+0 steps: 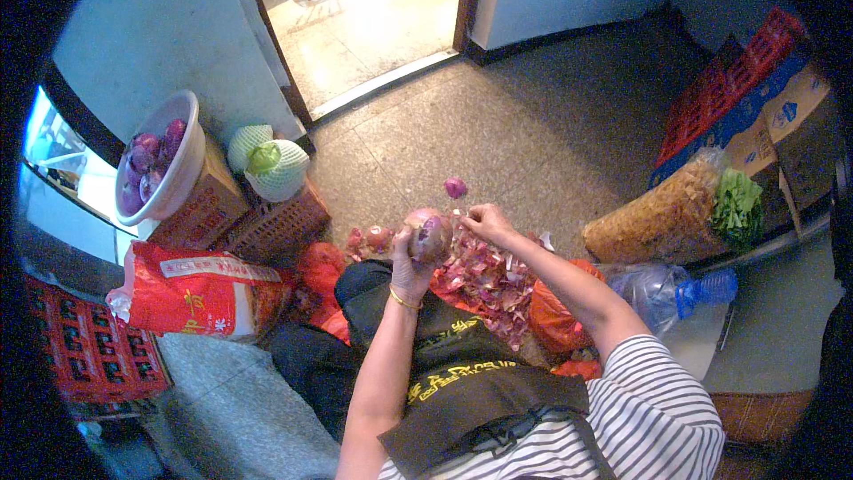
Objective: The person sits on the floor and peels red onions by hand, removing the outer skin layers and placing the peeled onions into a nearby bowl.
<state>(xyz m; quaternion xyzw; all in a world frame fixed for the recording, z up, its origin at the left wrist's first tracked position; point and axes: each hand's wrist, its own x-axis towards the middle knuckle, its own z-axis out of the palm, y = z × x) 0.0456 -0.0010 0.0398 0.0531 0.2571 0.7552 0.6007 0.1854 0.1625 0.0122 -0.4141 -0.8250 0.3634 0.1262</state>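
In my left hand (408, 270) is a large round onion (430, 240), with purple showing where the papery skin is off. My right hand (492, 223) is just right of it, its fingertips drawn together. At those fingertips is a small pale bit (457, 212), too small to name; whether the fingers grip it is unclear. Below the hands spreads a heap of purple onion skins (483, 273). Beyond the onion, a purple onion piece (455, 187) lies on the floor. More onions (378, 238) rest left of the left hand.
At left, a white basin (193, 147) of purple onions stands on a cardboard box (203, 197). Foam-netted produce (276, 170) tops a brown crate (283, 220). A red printed sack (200, 293) is nearer. Rightward are an orange-red bag (560, 313), a bulging clear bag (653, 220) and a blue-capped bottle (706, 293).
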